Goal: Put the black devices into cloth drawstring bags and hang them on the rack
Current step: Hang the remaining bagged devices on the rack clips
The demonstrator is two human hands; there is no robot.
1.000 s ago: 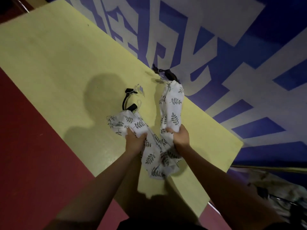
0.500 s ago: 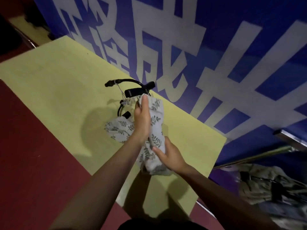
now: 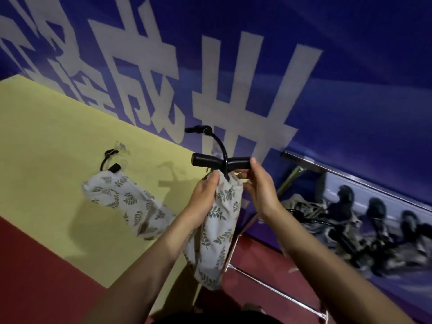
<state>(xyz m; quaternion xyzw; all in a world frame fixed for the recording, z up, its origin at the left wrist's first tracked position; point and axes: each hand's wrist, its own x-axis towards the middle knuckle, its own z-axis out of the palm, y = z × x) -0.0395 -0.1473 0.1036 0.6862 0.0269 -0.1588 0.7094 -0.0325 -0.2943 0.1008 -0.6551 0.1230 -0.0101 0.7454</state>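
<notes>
Risk: the black device point(image 3: 218, 157) sits only partly inside the held drawstring bag point(image 3: 216, 228); its bar and curved arm project above the gathered mouth. If the cord is drawn tight now, the mouth probably closes on the arm, and the device may tip out when the bag goes to the rack point(image 3: 350, 174) at right. The bag hangs unsupported past the edge of the yellow table point(image 3: 46, 141), so a slack grip would likely drop it to the floor.

Left hand point(image 3: 205, 195): fingers curled round the bag neck, bunching the cloth. Right hand point(image 3: 259, 185): fingers narrowly pinched at the mouth, fingertips touching the bar end. A second bag point(image 3: 126, 202) lies on the table, another device point(image 3: 109, 160) protruding.
</notes>
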